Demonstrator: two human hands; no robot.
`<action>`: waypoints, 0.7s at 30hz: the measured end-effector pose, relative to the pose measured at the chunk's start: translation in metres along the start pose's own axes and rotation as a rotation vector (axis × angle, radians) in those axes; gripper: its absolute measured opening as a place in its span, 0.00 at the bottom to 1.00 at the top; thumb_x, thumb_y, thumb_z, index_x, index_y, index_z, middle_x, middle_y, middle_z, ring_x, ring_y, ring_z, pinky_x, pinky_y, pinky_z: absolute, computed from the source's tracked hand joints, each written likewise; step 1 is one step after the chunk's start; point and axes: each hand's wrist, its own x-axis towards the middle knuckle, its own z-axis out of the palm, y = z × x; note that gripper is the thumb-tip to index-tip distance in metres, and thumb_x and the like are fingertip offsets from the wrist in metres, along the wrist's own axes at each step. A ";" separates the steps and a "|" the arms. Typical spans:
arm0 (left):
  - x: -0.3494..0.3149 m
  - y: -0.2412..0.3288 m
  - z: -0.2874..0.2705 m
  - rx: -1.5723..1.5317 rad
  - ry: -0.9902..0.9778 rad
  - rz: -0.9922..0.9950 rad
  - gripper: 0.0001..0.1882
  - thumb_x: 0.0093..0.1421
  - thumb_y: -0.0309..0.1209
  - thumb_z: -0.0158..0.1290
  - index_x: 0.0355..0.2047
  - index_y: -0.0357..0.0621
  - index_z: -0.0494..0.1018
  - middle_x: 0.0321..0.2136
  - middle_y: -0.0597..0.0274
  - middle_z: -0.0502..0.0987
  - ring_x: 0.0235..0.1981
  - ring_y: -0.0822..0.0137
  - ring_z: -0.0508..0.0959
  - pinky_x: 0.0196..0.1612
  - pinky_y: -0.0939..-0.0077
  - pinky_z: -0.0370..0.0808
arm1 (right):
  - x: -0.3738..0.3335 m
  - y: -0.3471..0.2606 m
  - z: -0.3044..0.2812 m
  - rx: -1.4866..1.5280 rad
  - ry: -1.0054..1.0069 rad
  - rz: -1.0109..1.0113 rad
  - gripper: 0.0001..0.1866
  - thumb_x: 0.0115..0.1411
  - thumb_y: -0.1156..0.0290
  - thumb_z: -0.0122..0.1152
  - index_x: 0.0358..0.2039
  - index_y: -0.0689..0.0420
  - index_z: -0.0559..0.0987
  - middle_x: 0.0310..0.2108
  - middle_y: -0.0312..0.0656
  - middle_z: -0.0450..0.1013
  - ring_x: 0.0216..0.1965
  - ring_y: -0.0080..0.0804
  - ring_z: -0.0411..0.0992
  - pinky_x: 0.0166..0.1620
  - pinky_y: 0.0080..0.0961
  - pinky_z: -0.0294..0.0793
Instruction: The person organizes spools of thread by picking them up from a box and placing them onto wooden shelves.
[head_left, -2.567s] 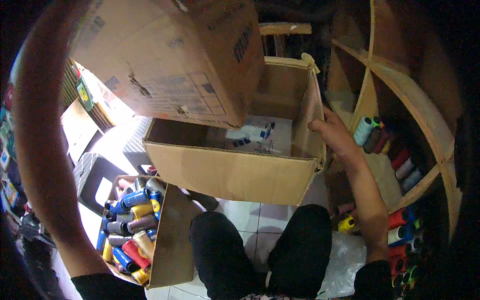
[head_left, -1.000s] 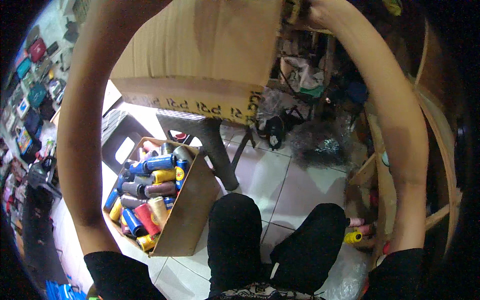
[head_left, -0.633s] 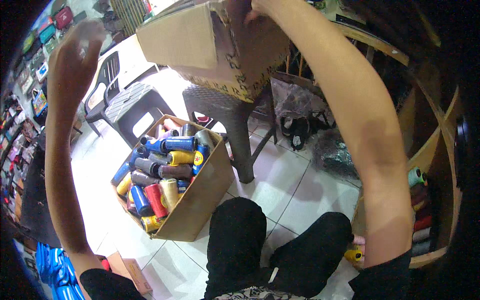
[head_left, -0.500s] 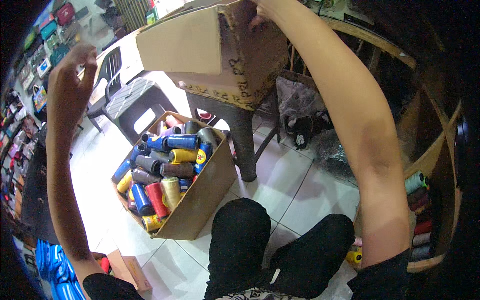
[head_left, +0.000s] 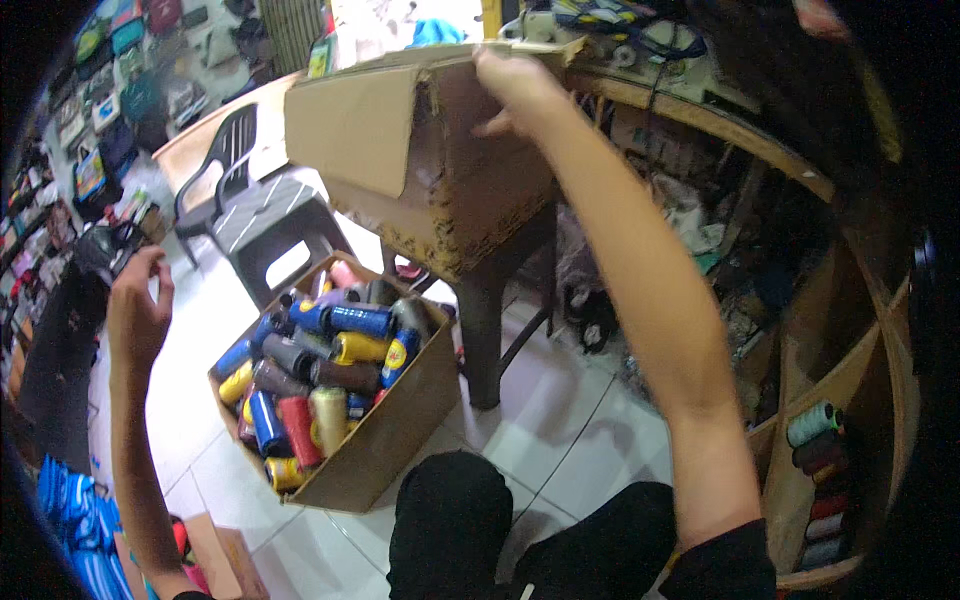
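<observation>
My right hand [head_left: 520, 95] is at the upper corner of a large brown cardboard box [head_left: 350, 130], its fingers at the top edge and its thumb against the side. The box stands on a dark plastic stool [head_left: 485, 345], with one lighter flap folded down. My left hand [head_left: 140, 305] is raised at the left, fingers bent with a gap between them and nothing visible in them. On the floor between my arms stands an open cardboard box [head_left: 390, 445] heaped with thread spools [head_left: 300, 430] in blue, red, yellow, grey and cream.
A dark plastic stool [head_left: 275, 215] and an armchair [head_left: 235, 140] stand behind the spool box. More spools [head_left: 815, 425] lie in a wooden shelf [head_left: 870, 370] at the right. Blue striped cloth [head_left: 75, 530] and a small carton [head_left: 215, 560] are at the lower left.
My left hand has come down. My right hand stays at the large box's upper corner, with more of the hand now showing. The view has shifted, revealing more of the workbench behind.
</observation>
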 end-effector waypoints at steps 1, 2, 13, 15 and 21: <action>0.001 0.004 0.007 0.004 -0.041 -0.041 0.09 0.56 0.25 0.45 0.35 0.33 0.69 0.30 0.45 0.74 0.34 0.51 0.75 0.39 0.66 0.71 | -0.015 -0.011 0.005 0.038 0.094 0.113 0.35 0.60 0.51 0.44 0.54 0.72 0.57 0.57 0.60 0.51 0.52 0.55 0.61 0.38 0.45 0.78; 0.002 0.011 0.011 -0.003 -0.019 -0.021 0.09 0.55 0.24 0.46 0.35 0.34 0.69 0.29 0.46 0.73 0.33 0.51 0.75 0.38 0.65 0.71 | -0.037 -0.021 0.006 -0.004 0.101 0.120 0.35 0.60 0.51 0.43 0.53 0.73 0.58 0.54 0.62 0.56 0.47 0.55 0.67 0.33 0.39 0.80; 0.006 0.106 0.049 -0.147 0.049 0.179 0.02 0.54 0.24 0.48 0.28 0.39 0.68 0.22 0.54 0.71 0.23 0.58 0.74 0.27 0.68 0.70 | -0.104 0.098 -0.042 -0.136 0.105 0.049 0.22 0.57 0.64 0.51 0.50 0.62 0.67 0.33 0.52 0.74 0.28 0.35 0.76 0.30 0.28 0.76; -0.008 0.104 0.045 -0.170 0.061 0.154 0.03 0.47 0.23 0.50 0.24 0.40 0.67 0.19 0.55 0.69 0.20 0.55 0.72 0.25 0.65 0.69 | -0.113 0.119 -0.053 -0.099 -0.011 0.076 0.16 0.57 0.70 0.49 0.45 0.63 0.71 0.28 0.46 0.75 0.24 0.30 0.75 0.25 0.24 0.74; -0.116 0.032 0.013 0.100 -0.042 -0.178 0.06 0.51 0.28 0.49 0.20 0.40 0.67 0.17 0.53 0.70 0.19 0.55 0.73 0.24 0.64 0.69 | -0.169 0.214 -0.067 -0.381 -0.533 0.250 0.12 0.57 0.72 0.49 0.40 0.63 0.73 0.27 0.42 0.73 0.24 0.26 0.72 0.25 0.20 0.71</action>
